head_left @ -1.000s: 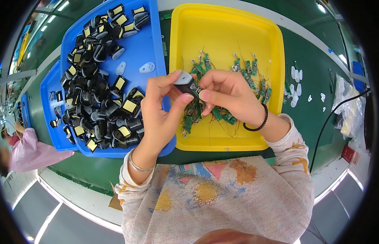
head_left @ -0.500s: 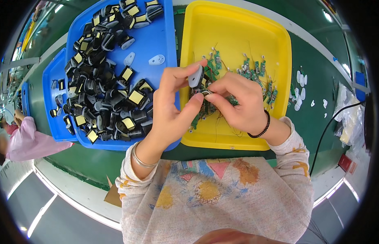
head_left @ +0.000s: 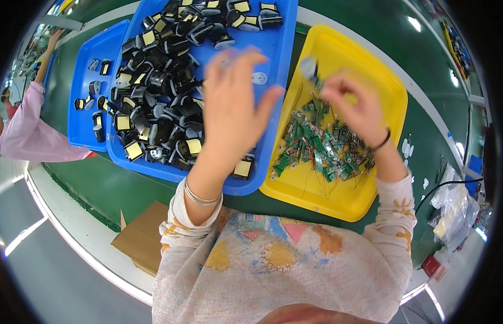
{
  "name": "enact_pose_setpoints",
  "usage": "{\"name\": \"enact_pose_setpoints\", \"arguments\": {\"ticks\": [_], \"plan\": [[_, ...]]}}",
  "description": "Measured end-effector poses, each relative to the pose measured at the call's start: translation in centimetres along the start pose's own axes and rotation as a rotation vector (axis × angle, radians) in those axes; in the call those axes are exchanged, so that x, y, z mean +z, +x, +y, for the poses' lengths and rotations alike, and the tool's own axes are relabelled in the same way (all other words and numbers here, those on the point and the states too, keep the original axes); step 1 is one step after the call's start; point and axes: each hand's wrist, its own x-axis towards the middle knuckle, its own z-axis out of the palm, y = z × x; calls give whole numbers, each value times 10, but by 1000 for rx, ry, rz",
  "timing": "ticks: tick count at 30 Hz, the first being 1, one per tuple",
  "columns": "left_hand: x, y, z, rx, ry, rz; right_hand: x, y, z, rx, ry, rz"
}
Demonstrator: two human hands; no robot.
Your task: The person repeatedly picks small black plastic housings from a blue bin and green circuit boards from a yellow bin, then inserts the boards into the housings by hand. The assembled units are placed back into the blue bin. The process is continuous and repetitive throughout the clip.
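Observation:
My left hand [head_left: 232, 105] hovers open, fingers spread, over the large blue tray [head_left: 284, 48] heaped with black plastic housings with yellow labels [head_left: 165, 108]. It holds nothing and is blurred by motion. My right hand [head_left: 355, 108] is raised over the yellow tray [head_left: 365, 200], its fingers pinched on a small grey part [head_left: 309, 67] with thin wires hanging from it. Under that hand lies a pile of small green circuit boards with wires [head_left: 324, 148].
A second, smaller blue tray [head_left: 81, 132] with a few black parts lies to the left on the green table [head_left: 100, 183]. A person in a pink sleeve [head_left: 24, 135] works at the far left. A cardboard box [head_left: 143, 237] sits below the table edge; plastic bags [head_left: 451, 210] lie at right.
Both hands were together holding one small grey part. They have separated: the left hand let go and swung over the blue tray, while the right hand carried the part up over the yellow tray.

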Motion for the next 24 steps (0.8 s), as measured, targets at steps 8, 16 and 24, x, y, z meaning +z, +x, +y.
{"name": "enact_pose_setpoints", "arguments": {"ticks": [8,16,24], "plan": [[-14,-7,-37,-277,650,45,-78,88,166,294,-852,148],[-16,-8,-44,-244,526,59,-60,50,102,-80,-662,243],[-6,0,-17,-171,31,52,4,-20,9,137,-521,-188]]}}
